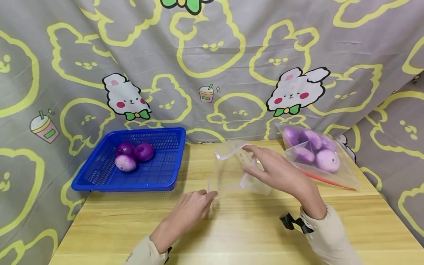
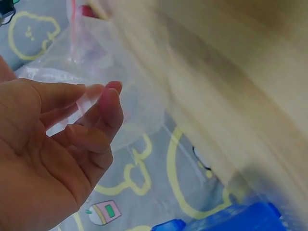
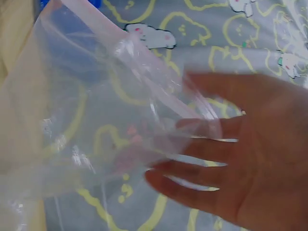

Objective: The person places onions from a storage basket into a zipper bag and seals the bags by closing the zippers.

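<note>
A clear plastic zip bag [image 1: 228, 173] with a pale zip strip stands open-mouthed between my hands. My left hand [image 1: 193, 206] pinches the near left edge of its mouth; in the left wrist view, that hand's fingers [image 2: 110, 108] are bent toward the thumb at the film. On the other side, my right hand [image 1: 281, 169] has its thumb and fingers spread at the mouth. The right wrist view shows the right hand [image 3: 260, 144] with mostly straight fingers against the film, some of them seen through the bag [image 3: 96, 96].
At the left stands a blue plastic basket [image 1: 159, 180] with three purple onions [image 1: 126, 162] inside. Another clear bag [image 1: 344, 169] with a red zip strip, holding several purple onions [image 1: 328, 161], lies at the back right. Behind the wooden table [image 1: 245, 228] hangs a patterned grey cloth [image 1: 232, 48].
</note>
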The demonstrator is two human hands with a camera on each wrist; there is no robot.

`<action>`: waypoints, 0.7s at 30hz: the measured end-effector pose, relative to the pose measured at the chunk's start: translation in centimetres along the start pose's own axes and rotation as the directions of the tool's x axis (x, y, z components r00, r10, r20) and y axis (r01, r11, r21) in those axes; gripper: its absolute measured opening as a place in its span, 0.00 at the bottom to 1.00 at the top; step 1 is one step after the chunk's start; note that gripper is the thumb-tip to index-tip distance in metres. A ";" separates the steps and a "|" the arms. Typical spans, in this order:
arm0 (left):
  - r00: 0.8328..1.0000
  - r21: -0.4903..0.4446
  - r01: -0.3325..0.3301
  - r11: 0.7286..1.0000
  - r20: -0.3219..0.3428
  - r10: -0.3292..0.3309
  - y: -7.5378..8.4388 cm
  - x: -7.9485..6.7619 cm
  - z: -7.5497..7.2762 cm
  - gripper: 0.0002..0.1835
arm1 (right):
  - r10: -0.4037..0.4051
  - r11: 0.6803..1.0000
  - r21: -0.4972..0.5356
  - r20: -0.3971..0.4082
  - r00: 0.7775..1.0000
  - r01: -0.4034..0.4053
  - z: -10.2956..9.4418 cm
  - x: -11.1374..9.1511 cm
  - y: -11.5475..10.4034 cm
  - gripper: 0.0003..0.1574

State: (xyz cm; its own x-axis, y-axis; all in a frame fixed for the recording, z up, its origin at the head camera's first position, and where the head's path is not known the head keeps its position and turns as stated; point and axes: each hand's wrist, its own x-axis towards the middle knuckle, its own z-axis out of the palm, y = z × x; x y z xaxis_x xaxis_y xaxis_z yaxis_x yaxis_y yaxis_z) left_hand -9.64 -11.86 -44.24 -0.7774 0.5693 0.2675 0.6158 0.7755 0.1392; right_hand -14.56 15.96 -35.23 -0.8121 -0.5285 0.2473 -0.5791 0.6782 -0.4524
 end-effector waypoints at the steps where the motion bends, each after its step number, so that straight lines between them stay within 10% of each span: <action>1: 1.000 -0.007 -0.001 1.000 0.012 0.001 0.1 -0.1 0.1 0.08 | -0.013 1.000 -0.005 -0.015 1.000 0.013 0.2 0.0 0.1 0.39; 21: 0.990 0.085 0.011 0.996 -0.138 0.000 -0.2 0.4 0.8 0.18 | -0.092 0.994 -0.063 -0.028 0.995 0.090 1.7 0.2 -0.4 0.39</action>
State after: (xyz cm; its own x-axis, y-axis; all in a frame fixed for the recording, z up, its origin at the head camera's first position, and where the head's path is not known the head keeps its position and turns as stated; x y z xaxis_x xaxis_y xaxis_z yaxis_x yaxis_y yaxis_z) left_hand -10.19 -11.53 -44.91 -0.7521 0.5267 0.3962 0.5939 0.8022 0.0609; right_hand -14.36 14.72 -36.43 -0.7569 -0.5745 0.3115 -0.6534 0.6588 -0.3729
